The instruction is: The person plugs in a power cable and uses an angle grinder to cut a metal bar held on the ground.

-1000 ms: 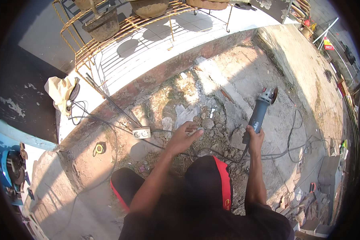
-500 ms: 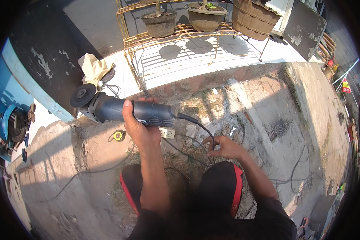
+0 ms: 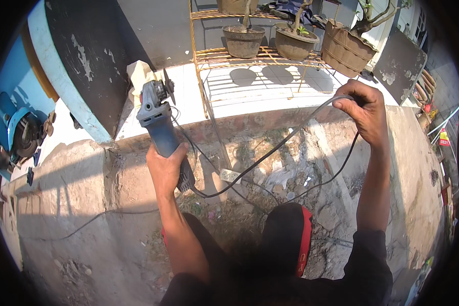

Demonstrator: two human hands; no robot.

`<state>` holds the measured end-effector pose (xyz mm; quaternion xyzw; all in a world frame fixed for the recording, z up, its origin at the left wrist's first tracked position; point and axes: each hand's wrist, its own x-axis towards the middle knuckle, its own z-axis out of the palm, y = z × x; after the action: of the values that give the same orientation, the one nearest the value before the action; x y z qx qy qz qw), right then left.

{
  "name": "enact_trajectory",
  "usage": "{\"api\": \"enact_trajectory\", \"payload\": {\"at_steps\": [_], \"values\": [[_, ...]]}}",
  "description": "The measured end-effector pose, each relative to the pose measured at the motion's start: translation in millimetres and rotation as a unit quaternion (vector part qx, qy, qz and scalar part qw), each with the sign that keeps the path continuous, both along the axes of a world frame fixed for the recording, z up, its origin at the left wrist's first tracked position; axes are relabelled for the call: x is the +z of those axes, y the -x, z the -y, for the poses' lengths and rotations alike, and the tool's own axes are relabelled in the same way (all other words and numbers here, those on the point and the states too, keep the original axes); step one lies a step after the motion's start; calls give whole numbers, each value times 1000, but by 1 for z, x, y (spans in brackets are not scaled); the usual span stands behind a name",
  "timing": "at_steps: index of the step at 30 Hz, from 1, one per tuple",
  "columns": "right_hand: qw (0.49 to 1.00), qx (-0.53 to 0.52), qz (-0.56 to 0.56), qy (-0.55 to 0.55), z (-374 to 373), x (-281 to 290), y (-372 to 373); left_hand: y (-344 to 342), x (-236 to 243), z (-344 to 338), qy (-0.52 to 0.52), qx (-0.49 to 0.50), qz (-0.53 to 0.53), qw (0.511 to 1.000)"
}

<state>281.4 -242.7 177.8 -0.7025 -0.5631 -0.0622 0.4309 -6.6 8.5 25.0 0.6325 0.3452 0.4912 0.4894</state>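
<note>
An angle grinder (image 3: 160,127) with a dark grey body and a disc at its head points away from me, slightly left. My left hand (image 3: 166,166) is closed around the grinder's body near its rear. A dark cord (image 3: 275,148) runs from the back of the grinder up to my right hand (image 3: 362,107), which grips it between thumb and fingers, raised at the right. Below the cord, a white socket strip (image 3: 230,175) lies on the broken ground with more cables around it.
Beyond a low step, potted plants (image 3: 245,43) stand on a wire rack (image 3: 204,61) on white tiles, beside a beige bag (image 3: 140,76). A dark panel (image 3: 86,61) and blue machine (image 3: 23,132) are at left. Rubble (image 3: 326,219) lies near my knees.
The grinder passed from my right hand to my left and has turned to point forward. My right hand took hold of the cord and lifted it up and to the right.
</note>
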Motion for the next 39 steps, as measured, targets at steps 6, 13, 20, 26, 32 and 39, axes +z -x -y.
{"api": "enact_trajectory", "payload": {"at_steps": [6, 13, 20, 26, 32, 39], "values": [[977, 122, 164, 62, -105, 80, 42, -43, -4, 39, -107, -201, -84, 970], [987, 47, -147, 56, -101, -21, -35, -60, -13, 53, -67, -272, 12, 960], [898, 214, -362, 131, -50, -128, 92, -56, -31, 32, 106, -91, 245, 959], [871, 296, -77, 385, -51, -202, 115, -32, -41, -3, 292, -26, 546, 785], [965, 75, -133, 214, -48, -166, -39, -4, -33, -25, 331, -113, 454, 819], [966, 51, 69, 245, -64, -9, 38, 0, -30, -8, 90, -212, 67, 971]]}}
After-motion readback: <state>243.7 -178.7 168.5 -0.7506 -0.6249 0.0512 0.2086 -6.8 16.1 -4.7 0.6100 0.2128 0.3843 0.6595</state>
